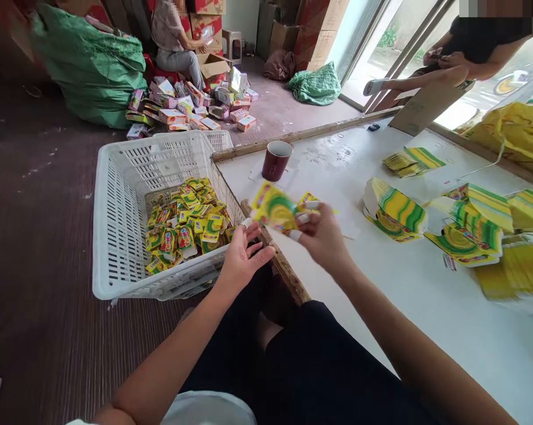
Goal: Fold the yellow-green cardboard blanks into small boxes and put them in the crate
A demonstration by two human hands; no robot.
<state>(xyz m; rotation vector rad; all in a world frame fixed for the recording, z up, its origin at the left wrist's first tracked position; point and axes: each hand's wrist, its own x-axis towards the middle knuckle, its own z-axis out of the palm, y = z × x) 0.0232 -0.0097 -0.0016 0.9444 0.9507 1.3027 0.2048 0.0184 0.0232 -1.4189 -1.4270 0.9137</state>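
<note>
While the right hand (321, 236) pinches a flat yellow-and-green printed carton blank (277, 209) between thumb and taped fingertips, the thin glossy card stands tilted above the table's near edge, its swirl print blurred. Just below it the left hand (244, 257) is spread loosely, palm up, fingers a little curled and holding nothing, its tips close under the card though whether they touch it cannot be told. Beside that hand sits a white slotted plastic crate (115, 236) on the dark floor, its base heaped with small folded yellow-and-green cartons (184, 227). On the smooth white tabletop (425, 307), edged with a rough wooden strip, lie fanned stacks of the same flat printed blanks (396, 209), well apart from a dark red cup (275, 160) standing upright near the far corner. Farther back, a seated person (175, 35) works beside a scatter of pink and white boxes (190, 106) and a bulging green sack (89, 65).
</note>
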